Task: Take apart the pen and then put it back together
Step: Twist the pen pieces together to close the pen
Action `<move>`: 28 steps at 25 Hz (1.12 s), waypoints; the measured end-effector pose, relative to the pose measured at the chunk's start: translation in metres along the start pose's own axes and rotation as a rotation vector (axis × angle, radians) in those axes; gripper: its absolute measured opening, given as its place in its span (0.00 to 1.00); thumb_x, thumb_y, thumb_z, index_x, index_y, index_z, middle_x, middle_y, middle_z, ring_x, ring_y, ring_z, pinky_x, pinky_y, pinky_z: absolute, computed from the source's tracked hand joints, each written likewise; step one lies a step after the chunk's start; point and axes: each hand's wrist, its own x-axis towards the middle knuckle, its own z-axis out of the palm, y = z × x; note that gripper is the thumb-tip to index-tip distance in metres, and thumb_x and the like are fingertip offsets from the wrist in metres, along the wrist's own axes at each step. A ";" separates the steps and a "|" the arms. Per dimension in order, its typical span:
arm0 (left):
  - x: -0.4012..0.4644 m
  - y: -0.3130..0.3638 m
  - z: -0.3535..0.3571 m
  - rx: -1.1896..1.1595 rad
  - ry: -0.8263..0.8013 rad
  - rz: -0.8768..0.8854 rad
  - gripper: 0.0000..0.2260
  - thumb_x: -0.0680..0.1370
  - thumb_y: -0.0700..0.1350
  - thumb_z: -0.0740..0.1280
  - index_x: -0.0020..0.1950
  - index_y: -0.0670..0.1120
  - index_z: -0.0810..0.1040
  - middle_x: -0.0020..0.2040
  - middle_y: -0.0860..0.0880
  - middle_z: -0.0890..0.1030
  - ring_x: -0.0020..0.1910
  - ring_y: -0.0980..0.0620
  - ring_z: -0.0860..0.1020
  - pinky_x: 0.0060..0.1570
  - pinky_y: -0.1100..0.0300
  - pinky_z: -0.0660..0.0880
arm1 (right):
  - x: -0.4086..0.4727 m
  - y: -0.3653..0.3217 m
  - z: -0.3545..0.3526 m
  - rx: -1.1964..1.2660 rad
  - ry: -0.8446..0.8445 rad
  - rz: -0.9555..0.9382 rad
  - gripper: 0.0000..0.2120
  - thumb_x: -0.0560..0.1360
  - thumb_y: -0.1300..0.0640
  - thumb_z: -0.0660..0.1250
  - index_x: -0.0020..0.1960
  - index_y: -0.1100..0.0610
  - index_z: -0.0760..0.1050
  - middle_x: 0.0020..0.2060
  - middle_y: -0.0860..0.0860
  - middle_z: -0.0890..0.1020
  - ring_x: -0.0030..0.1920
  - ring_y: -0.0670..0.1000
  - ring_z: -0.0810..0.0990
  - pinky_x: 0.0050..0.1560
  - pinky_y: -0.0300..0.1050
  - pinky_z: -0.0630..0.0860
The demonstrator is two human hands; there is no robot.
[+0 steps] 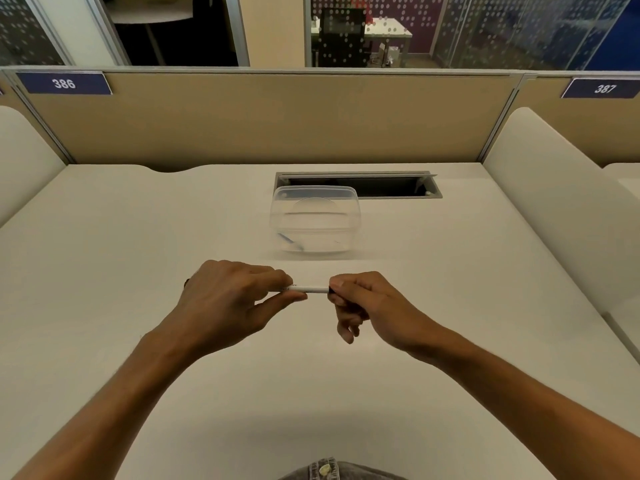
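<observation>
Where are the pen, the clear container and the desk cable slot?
pen (310,289): head view, on the white barrel showing between the two hands.
clear container (315,216): head view, on its front wall.
desk cable slot (391,186): head view, on the dark opening.

I take the clear plastic container (314,220) as my mark: it stands mid-desk, just in front of the open cable hatch (358,184). Left and right of the container the white desk (138,237) lies bare, open for passage. Nearer me than the container, both hands fill the middle, leaving a narrow bare strip between.
</observation>
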 end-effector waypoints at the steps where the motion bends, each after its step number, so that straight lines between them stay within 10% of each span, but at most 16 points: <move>1: 0.001 -0.001 0.000 -0.036 -0.007 -0.024 0.18 0.76 0.63 0.58 0.42 0.54 0.82 0.29 0.56 0.81 0.25 0.53 0.76 0.21 0.58 0.71 | -0.001 0.002 0.001 -0.163 0.068 -0.085 0.18 0.83 0.52 0.53 0.36 0.56 0.66 0.25 0.49 0.69 0.27 0.49 0.73 0.34 0.43 0.69; 4: 0.002 -0.003 0.000 -0.187 -0.053 -0.104 0.19 0.75 0.65 0.59 0.44 0.55 0.83 0.26 0.58 0.77 0.24 0.59 0.71 0.23 0.60 0.67 | -0.002 0.010 -0.003 -0.909 0.310 -0.486 0.14 0.81 0.50 0.54 0.42 0.53 0.72 0.30 0.47 0.76 0.27 0.49 0.70 0.28 0.44 0.67; 8: 0.003 -0.004 -0.003 -0.402 -0.117 -0.166 0.16 0.74 0.64 0.62 0.44 0.56 0.83 0.23 0.56 0.70 0.23 0.53 0.68 0.25 0.61 0.62 | 0.002 0.010 -0.012 -1.162 0.366 -0.772 0.15 0.82 0.53 0.55 0.45 0.58 0.77 0.34 0.51 0.77 0.29 0.52 0.69 0.27 0.43 0.64; 12: 0.004 0.000 -0.007 -0.329 -0.055 -0.102 0.15 0.75 0.63 0.62 0.44 0.55 0.84 0.24 0.59 0.72 0.23 0.56 0.68 0.24 0.62 0.63 | 0.002 0.009 -0.011 -0.994 0.325 -0.724 0.15 0.82 0.53 0.53 0.43 0.57 0.73 0.32 0.49 0.76 0.28 0.50 0.67 0.26 0.45 0.66; 17: 0.004 0.002 -0.008 0.052 0.035 0.075 0.15 0.77 0.58 0.62 0.42 0.51 0.83 0.31 0.55 0.81 0.21 0.50 0.73 0.19 0.60 0.70 | 0.001 -0.003 -0.002 -0.089 0.072 -0.159 0.18 0.81 0.54 0.54 0.32 0.52 0.66 0.23 0.45 0.67 0.25 0.50 0.73 0.32 0.41 0.68; 20: 0.003 0.000 -0.005 0.069 0.036 0.086 0.16 0.77 0.59 0.60 0.42 0.51 0.83 0.31 0.55 0.82 0.21 0.49 0.74 0.18 0.58 0.70 | 0.002 -0.007 -0.004 0.042 -0.030 0.002 0.20 0.83 0.56 0.53 0.32 0.55 0.65 0.23 0.44 0.65 0.25 0.50 0.74 0.34 0.40 0.68; 28: 0.000 -0.003 -0.005 -0.181 0.008 -0.046 0.18 0.75 0.63 0.60 0.44 0.53 0.84 0.30 0.56 0.82 0.25 0.59 0.74 0.22 0.57 0.72 | 0.000 0.004 -0.006 -1.131 0.362 -0.726 0.14 0.81 0.54 0.54 0.44 0.57 0.75 0.33 0.50 0.77 0.28 0.52 0.70 0.26 0.45 0.66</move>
